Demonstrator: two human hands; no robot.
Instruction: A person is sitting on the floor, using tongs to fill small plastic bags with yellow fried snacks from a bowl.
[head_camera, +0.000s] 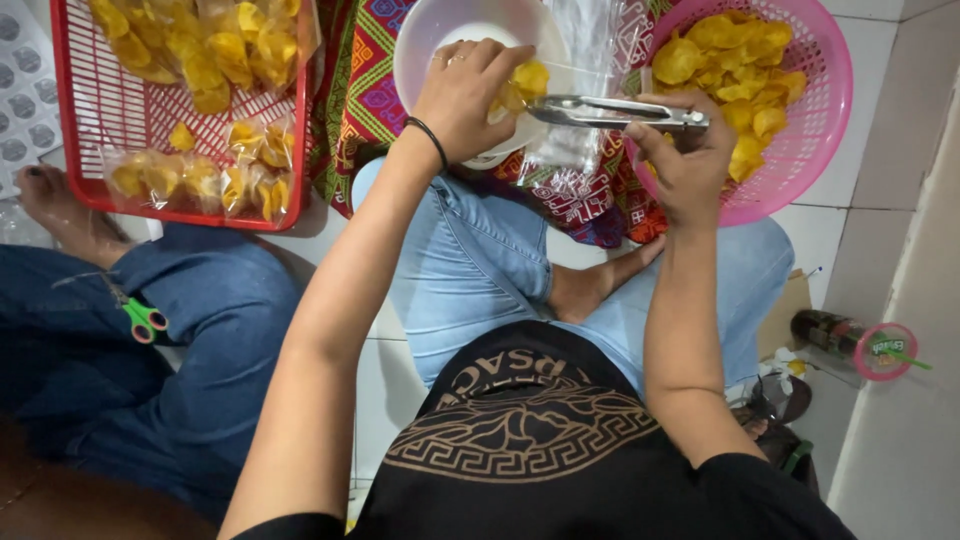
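Observation:
My left hand (462, 95) grips a clear plastic bag (575, 140) with a few yellow chips (520, 88) in it, held against the rim of a white bowl (430, 40). My right hand (685, 160) is closed on metal tongs (610, 112), whose tips point left into the bag's mouth beside a chip. A pink basket (815, 150) full of yellow chips sits just right of my right hand. I sit cross-legged in light blue jeans (470, 270).
A red tray (120, 120) at the upper left holds several filled chip bags. Another person's leg in dark jeans (200, 330) lies at the left, with green-handled scissors (145, 320) on it. A patterned cloth (365, 95) lies under the bowl. A bottle (850, 340) lies on the tiled floor at right.

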